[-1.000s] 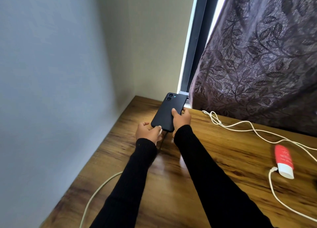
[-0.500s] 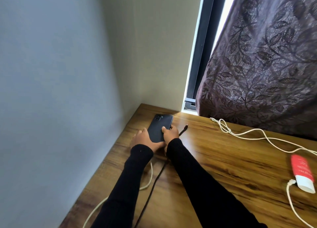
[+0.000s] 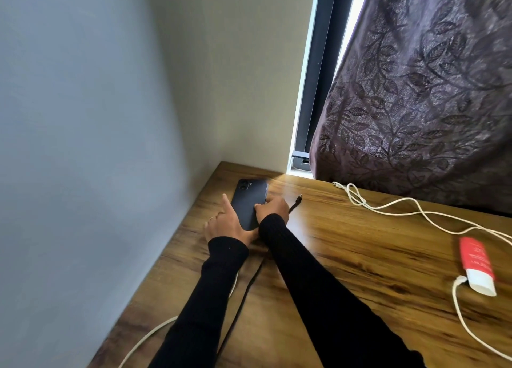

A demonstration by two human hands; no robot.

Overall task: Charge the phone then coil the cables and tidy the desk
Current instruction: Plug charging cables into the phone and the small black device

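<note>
Wall (image 3: 83, 118): grey, filling the 9 o'clock side of the view.
White cable (image 3: 144, 340): comes in at 7 o'clock and runs under the left sleeve toward the phone; its end is hidden.
Left hand (image 3: 225, 225): lies open and flat on the desk, fingers spread, thumb side against the phone's left edge, gripping nothing.
Phone (image 3: 249, 201): black, face down, camera end toward the corner at 11 o'clock; flat on the desk between both hands.
Black cable (image 3: 241, 298): passes between the two sleeves from 6 o'clock; its plug tip shows just right of the right hand.
Right hand (image 3: 273, 208): fingers curled, pressed on the phone's lower right edge; cannot tell whether it pinches the phone or only rests there.
Desk (image 3: 346, 257): wood grain, set into the wall corner.
Curtain (image 3: 415, 90): dark, leaf-patterned, hanging at 1 to 3 o'clock.
Second white cable (image 3: 388, 207): loops along the desk below the curtain.
Red tube (image 3: 476, 265): white-capped, lying at 4 o'clock, well apart from the phone.
</note>
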